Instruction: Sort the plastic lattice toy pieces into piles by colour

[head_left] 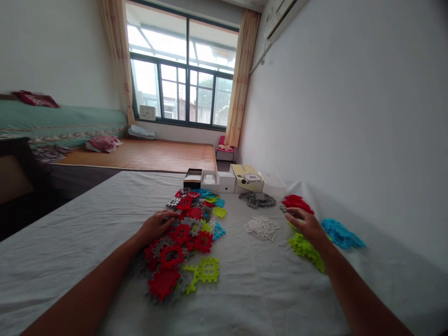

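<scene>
My left hand (158,225) reaches over the left edge of a mixed heap of toothed plastic building pieces (182,233), fingers loosely stretched and fingertips at red and grey pieces. Red, grey, lime-green, blue and white pieces overlap there. At the right, my right hand (306,225) pinches a small grey toothed piece (283,209) at its fingertips. Below that hand lies a lime-green pile (307,252), and just behind it a red pile (297,203). A blue pile (341,233) is to its right; a grey pile (258,199) and a white lattice pile (262,227) are to its left.
Along the table's far edge stand a black open box (193,178), white boxes (226,182), a yellow printed box (248,178) and a translucent container (273,183). A pale cloth (241,289) covers the table. The wall (350,116) rises at the right; a bed (157,155) is beyond.
</scene>
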Demonstrator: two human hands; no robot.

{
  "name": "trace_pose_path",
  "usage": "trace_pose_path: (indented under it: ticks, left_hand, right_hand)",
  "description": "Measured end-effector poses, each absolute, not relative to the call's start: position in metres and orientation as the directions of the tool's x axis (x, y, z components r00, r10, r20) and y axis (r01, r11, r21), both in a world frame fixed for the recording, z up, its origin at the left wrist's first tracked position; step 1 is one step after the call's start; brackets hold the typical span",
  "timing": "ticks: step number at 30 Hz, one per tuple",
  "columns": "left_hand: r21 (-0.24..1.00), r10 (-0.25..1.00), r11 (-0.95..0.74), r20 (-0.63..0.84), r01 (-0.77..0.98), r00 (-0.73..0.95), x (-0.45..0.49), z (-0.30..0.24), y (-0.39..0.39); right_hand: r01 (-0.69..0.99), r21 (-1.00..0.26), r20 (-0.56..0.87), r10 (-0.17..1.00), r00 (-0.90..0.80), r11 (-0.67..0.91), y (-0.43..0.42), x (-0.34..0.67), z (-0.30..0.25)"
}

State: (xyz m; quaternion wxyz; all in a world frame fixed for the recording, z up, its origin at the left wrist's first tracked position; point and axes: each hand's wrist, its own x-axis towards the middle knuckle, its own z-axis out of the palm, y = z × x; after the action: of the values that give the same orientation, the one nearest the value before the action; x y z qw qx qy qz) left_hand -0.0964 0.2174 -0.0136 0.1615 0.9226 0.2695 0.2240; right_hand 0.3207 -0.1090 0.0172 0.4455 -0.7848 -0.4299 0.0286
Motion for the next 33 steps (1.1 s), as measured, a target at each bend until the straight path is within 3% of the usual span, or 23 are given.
trace_pose_path:
  ticks: [5, 9, 14, 20, 25, 33]
  left_hand:
    - [0.413, 0.564, -0.807, 0.326, 0.422, 0.759, -0.097, -0.017, 0.222]
    - [0.428, 0.556, -0.809, 0.333, 0.403, 0.762, -0.097, -0.020, 0.225]
    - [0.462, 0.570, -0.794, 0.338, 0.396, 0.749, -0.097, -0.020, 0.226]
    - [0.468, 0.574, -0.789, 0.333, 0.397, 0.748, -0.096, -0.021, 0.226]
    - [0.445, 0.565, -0.802, 0.346, 0.399, 0.749, -0.098, -0.021, 0.224]
    - [0.478, 0.586, -0.784, 0.358, 0.396, 0.727, -0.099, -0.019, 0.219]
  right_hand:
    - [0.767, -0.525, 0.395, 0.692, 0.604, -0.369, -0.135, 0.340, 0.015]
    - [0.865, -0.332, 0.477, 0.724, 0.498, -0.376, -0.148, 0.344, 0.008]
    - [0.888, -0.215, 0.492, 0.741, 0.458, -0.406, -0.157, 0.352, 0.002]
    - [0.890, -0.213, 0.474, 0.754, 0.455, -0.402, -0.129, 0.350, 0.012]
    - [0.911, -0.286, 0.448, 0.800, 0.400, -0.296, -0.061, 0.329, 0.018]
    - [0.875, -0.356, 0.507, 0.718, 0.476, -0.328, 0.029, 0.322, 0.031]
